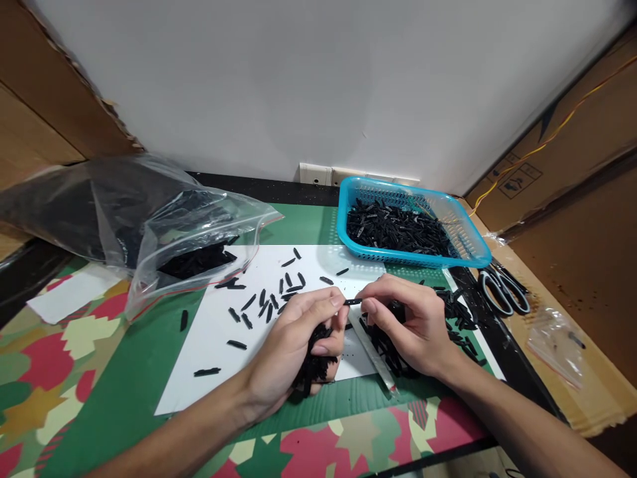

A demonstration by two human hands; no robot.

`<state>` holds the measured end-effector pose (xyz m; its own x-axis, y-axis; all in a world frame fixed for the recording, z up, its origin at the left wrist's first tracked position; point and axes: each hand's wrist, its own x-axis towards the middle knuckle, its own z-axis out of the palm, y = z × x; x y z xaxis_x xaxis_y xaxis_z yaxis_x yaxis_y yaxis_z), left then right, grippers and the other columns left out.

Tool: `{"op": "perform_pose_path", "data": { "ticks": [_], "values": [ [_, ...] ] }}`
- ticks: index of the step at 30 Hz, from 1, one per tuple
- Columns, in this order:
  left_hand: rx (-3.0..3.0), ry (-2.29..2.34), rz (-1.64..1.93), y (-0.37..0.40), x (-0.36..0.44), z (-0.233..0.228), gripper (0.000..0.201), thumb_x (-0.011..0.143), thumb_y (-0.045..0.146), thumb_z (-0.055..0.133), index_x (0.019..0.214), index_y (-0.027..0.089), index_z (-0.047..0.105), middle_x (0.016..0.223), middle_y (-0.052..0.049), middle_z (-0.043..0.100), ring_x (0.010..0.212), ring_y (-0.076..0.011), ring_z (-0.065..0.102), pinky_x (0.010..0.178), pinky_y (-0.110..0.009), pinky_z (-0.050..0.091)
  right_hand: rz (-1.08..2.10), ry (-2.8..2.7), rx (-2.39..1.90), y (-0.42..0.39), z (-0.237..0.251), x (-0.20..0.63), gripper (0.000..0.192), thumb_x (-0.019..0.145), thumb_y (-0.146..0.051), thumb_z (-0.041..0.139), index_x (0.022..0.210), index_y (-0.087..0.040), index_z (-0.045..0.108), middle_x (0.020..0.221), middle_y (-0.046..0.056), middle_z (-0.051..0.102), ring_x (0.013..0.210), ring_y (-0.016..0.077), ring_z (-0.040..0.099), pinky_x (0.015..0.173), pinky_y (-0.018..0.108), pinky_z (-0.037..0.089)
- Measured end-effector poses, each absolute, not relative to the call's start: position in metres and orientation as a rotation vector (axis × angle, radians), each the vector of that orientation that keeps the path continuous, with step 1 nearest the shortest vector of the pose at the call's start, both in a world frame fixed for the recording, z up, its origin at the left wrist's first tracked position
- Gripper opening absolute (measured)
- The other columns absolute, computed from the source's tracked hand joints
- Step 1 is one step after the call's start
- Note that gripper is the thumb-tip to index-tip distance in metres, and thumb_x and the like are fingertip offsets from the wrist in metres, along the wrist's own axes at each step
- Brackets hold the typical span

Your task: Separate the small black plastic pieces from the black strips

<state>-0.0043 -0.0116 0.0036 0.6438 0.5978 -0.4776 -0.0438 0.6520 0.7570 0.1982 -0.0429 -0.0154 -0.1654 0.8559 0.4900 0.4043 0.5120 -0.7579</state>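
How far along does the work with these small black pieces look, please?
Done: the blue basket holds many black pieces. In hand: the left hand clutches a bundle while both grips pinch one piece. Left: loose pieces on the white sheet and the clear bag.

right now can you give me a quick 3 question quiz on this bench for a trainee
1. True or false: the blue basket holds black pieces.
2. What lies right of the basket on the bench edge? A) scissors B) pliers C) a stapler
3. Fill in: the left hand holds a bunch of black pieces, and a single black piece is pinched between the fingertips of both hands over the white ____.

Key
1. True: it is partly filled with them.
2. A: scissors with black handles.
3. Sheet: the white sheet, strewn with loose pieces; the right hand meets the left above it.
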Motion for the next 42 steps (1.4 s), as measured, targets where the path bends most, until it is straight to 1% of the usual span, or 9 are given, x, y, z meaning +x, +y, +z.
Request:
{"op": "perform_pose_path", "data": {
  "ticks": [3,12,16,18,20,26,33,38,42],
  "values": [
    [0.774,0.82,0.408,-0.012,-0.004,0.005,0.038,0.099,0.052,0.056,0.078,0.022,0.047,0.055,0.01,0.032,0.041,-0.0069,0.032,0.032,-0.012,0.027,0.474,-1.857,-0.993,-0.043,-0.016,0.199,0.014,0.1,-0.014,0.065,0.113,-0.019,0.069,0.09,0.004,0.073,0.071,0.0141,0.065,0.067,0.027,0.052],
    [0.734,0.822,0.415,-0.011,-0.003,0.005,0.039,0.1,0.051,0.055,0.075,0.021,0.049,0.055,0.009,0.032,0.041,-0.0071,0.032,0.032,-0.013,0.025,0.082,-1.971,-0.972,-0.038,-0.016,0.205,0.014,0.098,-0.009,0.064,0.105,-0.02,0.07,0.087,0.006,0.075,0.076,0.0183,0.069,0.067,0.03,0.053],
    [0.702,0.841,0.444,-0.011,-0.004,0.008,0.035,0.099,0.048,0.055,0.077,0.023,0.047,0.057,0.01,0.032,0.042,-0.006,0.025,0.032,-0.012,0.02,-0.345,-1.743,-1.286,-0.028,-0.01,0.23,0.009,0.095,-0.013,0.07,0.098,-0.021,0.073,0.086,0.006,0.075,0.078,0.0214,0.064,0.076,0.036,0.05],
    [0.702,0.857,0.464,-0.011,-0.003,0.01,0.035,0.098,0.047,0.057,0.077,0.023,0.046,0.058,0.01,0.032,0.042,-0.0057,0.023,0.032,-0.012,0.019,-0.457,-1.648,-1.449,-0.024,-0.007,0.24,0.013,0.096,-0.02,0.072,0.109,-0.021,0.074,0.087,0.006,0.073,0.083,0.024,0.062,0.083,0.04,0.048],
    [0.707,0.875,0.482,-0.011,-0.003,0.01,0.034,0.098,0.047,0.057,0.076,0.023,0.045,0.059,0.01,0.031,0.042,-0.0059,0.024,0.032,-0.012,0.018,-0.369,-1.647,-1.426,-0.023,-0.005,0.241,0.022,0.096,-0.022,0.072,0.118,-0.021,0.073,0.086,0.005,0.07,0.082,0.0236,0.062,0.08,0.039,0.049],
    [0.752,0.934,0.518,-0.013,0.001,0.006,0.035,0.097,0.049,0.057,0.076,0.023,0.047,0.059,0.009,0.031,0.042,-0.0062,0.026,0.033,-0.011,0.017,0.196,-2.097,-0.838,-0.043,-0.013,0.199,0.02,0.097,-0.012,0.071,0.116,-0.019,0.073,0.093,0.007,0.076,0.079,0.0166,0.07,0.066,0.028,0.054],
    [0.767,0.948,0.515,-0.014,0.002,0.005,0.034,0.093,0.048,0.062,0.074,0.022,0.05,0.058,0.008,0.034,0.043,-0.008,0.03,0.031,-0.012,0.019,0.219,-2.148,-0.695,-0.054,-0.023,0.182,0.023,0.097,-0.004,0.065,0.114,-0.017,0.074,0.103,0.01,0.081,0.08,0.0176,0.075,0.064,0.028,0.056],
    [0.601,0.906,0.37,-0.012,0.0,0.006,0.03,0.091,0.047,0.063,0.077,0.023,0.05,0.057,0.011,0.031,0.041,-0.0059,0.023,0.035,-0.012,0.013,0.337,-2.042,-0.738,-0.057,-0.017,0.182,0.029,0.095,-0.005,0.066,0.12,-0.018,0.074,0.095,0.009,0.08,0.081,0.0184,0.076,0.065,0.028,0.06],
    [0.514,0.883,0.298,-0.009,-0.003,0.006,0.031,0.089,0.046,0.067,0.079,0.024,0.049,0.059,0.011,0.03,0.042,-0.005,0.02,0.036,-0.013,0.008,0.49,-1.833,-0.777,-0.057,-0.013,0.181,0.028,0.091,-0.002,0.071,0.112,-0.02,0.076,0.094,0.008,0.08,0.082,0.0195,0.076,0.071,0.031,0.062]
  ]
}}
